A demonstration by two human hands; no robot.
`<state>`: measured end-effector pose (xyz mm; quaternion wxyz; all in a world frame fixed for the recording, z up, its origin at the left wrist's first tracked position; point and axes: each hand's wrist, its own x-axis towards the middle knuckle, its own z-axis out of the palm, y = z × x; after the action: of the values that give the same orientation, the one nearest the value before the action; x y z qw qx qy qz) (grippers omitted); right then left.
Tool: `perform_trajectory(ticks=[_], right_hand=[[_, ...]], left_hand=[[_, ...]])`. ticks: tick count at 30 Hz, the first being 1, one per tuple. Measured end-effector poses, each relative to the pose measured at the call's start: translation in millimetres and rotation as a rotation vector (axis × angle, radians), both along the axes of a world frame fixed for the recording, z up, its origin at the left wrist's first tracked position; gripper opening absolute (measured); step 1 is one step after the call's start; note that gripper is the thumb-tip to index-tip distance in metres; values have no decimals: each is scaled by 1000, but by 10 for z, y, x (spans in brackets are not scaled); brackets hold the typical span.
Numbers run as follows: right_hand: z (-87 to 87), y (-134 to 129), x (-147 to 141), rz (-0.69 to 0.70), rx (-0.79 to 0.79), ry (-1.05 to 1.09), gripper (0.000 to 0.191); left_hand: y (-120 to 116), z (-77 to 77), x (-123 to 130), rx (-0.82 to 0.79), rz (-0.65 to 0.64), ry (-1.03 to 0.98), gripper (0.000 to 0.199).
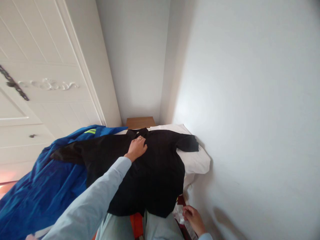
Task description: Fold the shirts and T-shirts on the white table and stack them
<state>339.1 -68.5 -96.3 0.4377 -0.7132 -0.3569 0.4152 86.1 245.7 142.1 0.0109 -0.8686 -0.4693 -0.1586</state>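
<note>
1. At my far left, a thin blue fabric garment with yellow-green stripes (60,186) spreads in loose, soft creases.
2. Beside it, overlapping the blue, lies a black short-sleeved collared cloth shirt (152,173), front up, broad and matte, its hem reaching my knees.
3. My left hand (136,147) rests palm down on the shirt front just below the collar, thumb apart from loosely bent fingers, gripping nothing that I can see. I judge this step to be laying the cloth flat; the next move would call for light, even pressure, so the placket doesn't bunch.
4. Low to the right, a crumpled, shiny whitish sheet (178,213) meets my right hand (195,218). Its fingers are curled; I can't tell whether they hold it.
5. Under the right sleeve, a smooth white cloth-covered surface (197,161) ends in blunt corners by the wall.
</note>
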Motion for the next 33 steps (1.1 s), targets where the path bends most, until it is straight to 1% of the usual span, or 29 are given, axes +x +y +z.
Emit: perform_trajectory(ticks=[3, 5, 7, 9, 11, 13, 15, 16, 18, 21, 23, 26, 28, 30, 33], right_hand=[[433, 110, 85, 16, 59, 171, 55], [778, 164, 205, -19, 120, 286, 54], [1133, 238, 364, -93, 206, 412, 47], [1465, 374, 543, -165, 300, 538, 42], [1750, 594, 715, -225, 353, 649, 40], [1978, 883, 856, -287, 340, 757, 30], [2148, 1197, 952, -347, 289, 869, 16], [2210, 1346, 981, -371, 257, 919, 13], [2289, 1604, 1009, -401, 196, 991, 11], [2294, 1850, 1002, -436, 139, 1030, 5], [2237, 1923, 988, -475, 156, 993, 10], [2120, 1946, 993, -560, 291, 804, 14], [2065, 1943, 1029, -587, 350, 691, 17], [2054, 1954, 1091, -571, 301, 664, 16], [2130, 2017, 1207, -533, 174, 699, 15]], left_hand=[[-39, -63, 510, -44, -226, 1, 44], [-39, -151, 775, -85, -302, -17, 46], [-18, -243, 975, -126, -329, -18, 51], [11, -330, 1118, -164, -339, 3, 57], [33, -410, 1211, -211, -343, 39, 64], [40, -483, 1260, -254, -336, 71, 71], [32, -546, 1277, -263, -329, 76, 77], [25, -571, 1277, -254, -326, 67, 80], [8, -606, 1271, -231, -321, 38, 85], [-13, -624, 1259, -214, -318, 18, 87], [-19, -625, 1254, -210, -315, 22, 86], [-16, -629, 1253, -213, -314, 33, 86], [-12, -630, 1254, -219, -318, 37, 86], [-10, -627, 1256, -225, -321, 40, 86], [-15, -619, 1258, -226, -313, 42, 84]])
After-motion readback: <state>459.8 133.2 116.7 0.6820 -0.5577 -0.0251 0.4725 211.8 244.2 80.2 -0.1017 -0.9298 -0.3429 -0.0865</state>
